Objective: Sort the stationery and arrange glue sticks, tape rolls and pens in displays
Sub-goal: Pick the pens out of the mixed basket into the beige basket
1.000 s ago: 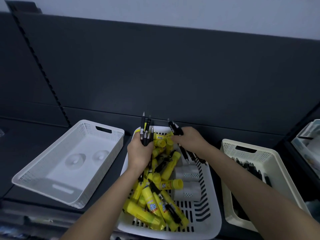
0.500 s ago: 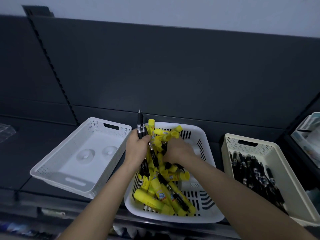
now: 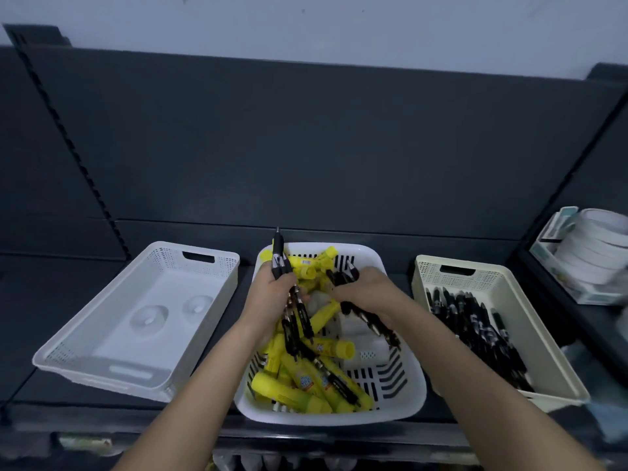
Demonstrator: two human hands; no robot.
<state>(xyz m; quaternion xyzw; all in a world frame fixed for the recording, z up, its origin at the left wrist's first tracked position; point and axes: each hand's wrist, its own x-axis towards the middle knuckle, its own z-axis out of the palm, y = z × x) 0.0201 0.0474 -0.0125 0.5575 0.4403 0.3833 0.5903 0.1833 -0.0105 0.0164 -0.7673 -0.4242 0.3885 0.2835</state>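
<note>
The left hand (image 3: 272,297) and right hand (image 3: 367,294), apart, each clutch black plastic pens (image 3: 296,312) over the white slotted plastic basket (image 3: 404,396) of yellow glue sticks (image 3: 299,392), between a white perforated tray (image 3: 102,334) and a cream pen-filled tray (image 3: 550,351), with the white tape rolls (image 3: 598,253) cropped at the right edge.

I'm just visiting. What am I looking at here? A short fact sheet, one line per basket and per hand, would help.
Left basket: pale grey, no stationery inside
Middle basket: white, mixed yellow glue sticks, black pens, pale rolls
Right basket: cream, sorted pens
Left hand: grips a pen bundle over the middle basket
Right hand: grips several pens inside the middle basket
</note>
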